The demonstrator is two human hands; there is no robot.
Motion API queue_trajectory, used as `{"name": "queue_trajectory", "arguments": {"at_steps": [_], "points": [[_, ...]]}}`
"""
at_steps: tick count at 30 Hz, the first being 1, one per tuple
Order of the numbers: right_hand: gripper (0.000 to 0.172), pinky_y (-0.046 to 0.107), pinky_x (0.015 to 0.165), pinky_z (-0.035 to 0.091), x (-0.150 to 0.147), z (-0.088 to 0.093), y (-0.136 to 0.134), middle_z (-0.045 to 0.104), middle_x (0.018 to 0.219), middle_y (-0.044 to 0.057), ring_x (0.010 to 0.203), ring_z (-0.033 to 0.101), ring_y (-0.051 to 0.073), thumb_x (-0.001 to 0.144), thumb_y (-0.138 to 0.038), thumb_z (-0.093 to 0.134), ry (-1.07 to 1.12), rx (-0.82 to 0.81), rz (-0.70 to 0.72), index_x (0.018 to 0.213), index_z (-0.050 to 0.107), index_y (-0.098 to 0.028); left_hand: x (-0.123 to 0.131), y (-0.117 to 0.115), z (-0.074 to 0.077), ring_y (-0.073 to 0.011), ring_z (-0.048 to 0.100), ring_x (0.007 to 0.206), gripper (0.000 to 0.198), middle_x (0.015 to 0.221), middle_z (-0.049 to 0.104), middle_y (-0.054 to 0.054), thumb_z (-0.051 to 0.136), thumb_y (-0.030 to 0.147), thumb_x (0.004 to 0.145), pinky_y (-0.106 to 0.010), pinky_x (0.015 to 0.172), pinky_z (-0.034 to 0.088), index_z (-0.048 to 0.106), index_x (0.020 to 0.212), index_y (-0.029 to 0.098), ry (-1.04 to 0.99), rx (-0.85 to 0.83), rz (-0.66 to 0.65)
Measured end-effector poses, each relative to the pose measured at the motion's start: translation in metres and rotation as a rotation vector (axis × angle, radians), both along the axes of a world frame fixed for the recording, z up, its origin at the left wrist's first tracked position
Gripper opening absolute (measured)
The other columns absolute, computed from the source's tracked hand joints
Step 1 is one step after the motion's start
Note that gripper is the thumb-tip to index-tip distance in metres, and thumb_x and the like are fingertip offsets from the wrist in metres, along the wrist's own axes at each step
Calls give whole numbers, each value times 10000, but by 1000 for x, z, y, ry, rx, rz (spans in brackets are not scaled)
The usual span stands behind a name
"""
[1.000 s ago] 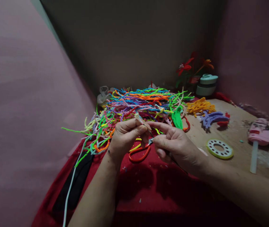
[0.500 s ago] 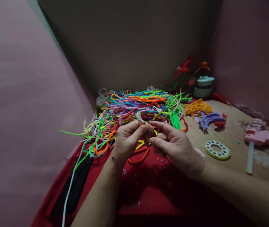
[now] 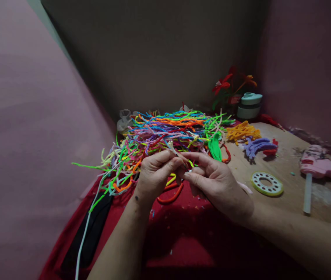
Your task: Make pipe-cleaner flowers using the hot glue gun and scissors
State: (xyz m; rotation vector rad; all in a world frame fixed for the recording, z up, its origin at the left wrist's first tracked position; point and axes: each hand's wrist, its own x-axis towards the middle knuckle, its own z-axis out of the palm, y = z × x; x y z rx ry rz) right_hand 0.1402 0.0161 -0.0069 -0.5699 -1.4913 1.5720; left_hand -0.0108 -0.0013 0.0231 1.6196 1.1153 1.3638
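Note:
My left hand (image 3: 156, 171) is closed, pinching a small bunch of thin, pale-tipped stamens (image 3: 170, 144) between thumb and forefinger. The tips stick up and away from me above the fingers. My right hand (image 3: 212, 175) meets the left at the lower end of this bunch, its thumb and fingers drawn together there. A tiny white bit shows by the right fingertips, too small to name. Just beyond both hands lies a large heap of multicoloured pipe cleaners (image 3: 168, 126). A red pipe cleaner (image 3: 171, 199) curves on the red cloth below the hands.
On the right lie a green bundle (image 3: 215, 147), yellow-orange pieces (image 3: 243, 133), purple pieces (image 3: 257, 148), a holed disc (image 3: 267, 184) and a pink glue gun (image 3: 318, 169). Red flowers (image 3: 223, 84) and a pale green container (image 3: 249, 105) stand behind. A white cord (image 3: 82, 241) runs at left.
My right thumb and forefinger have come closer together and nearer the left fingertips. The bunch stays in my left hand, with its pale tips now slightly more upright.

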Motion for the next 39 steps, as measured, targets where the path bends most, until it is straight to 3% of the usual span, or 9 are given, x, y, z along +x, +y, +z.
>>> {"name": "queue_trajectory", "arguments": {"at_steps": [10,20,29,34,37,39], "points": [[357,179,391,274,0,6,-2,449,494,-99,417,376,46,810,-194,589,58,-59,34,1163,535,-166,1,0,-3,-112,550,542,153,647,632,-26,624,274,797,-223,503,452,706,744,155,10,13,-31],[335,180,392,310,-1,8,2,462,467,-111,397,396,51,784,-184,590,86,-75,21,1113,534,-155,5,3,-10,-125,565,557,225,668,612,-21,589,340,815,-251,535,471,674,743,145,-63,-76,32],[397,192,421,339,-3,2,8,447,525,-95,428,410,60,812,-240,591,27,-3,39,1202,523,-197,13,3,-10,-83,491,542,209,642,562,6,566,322,837,-205,517,412,637,732,156,-127,-30,86],[285,223,556,421,1,6,9,602,741,-8,594,504,82,834,-307,587,85,15,12,1088,612,-181,9,0,1,-30,406,433,204,676,585,-2,517,303,862,-167,420,322,594,751,149,-347,-106,-85],[234,239,616,437,3,8,12,642,774,6,636,536,90,824,-295,602,177,-47,-13,1019,660,-180,6,-3,5,-21,374,368,221,615,582,-5,530,335,851,-149,360,268,579,754,143,-333,-221,-196],[186,241,651,438,5,8,16,657,772,0,654,553,88,804,-272,632,233,-82,46,959,696,-192,5,-4,5,-19,356,354,229,566,556,7,549,340,840,-141,340,249,578,735,138,-285,-268,-216]]}}
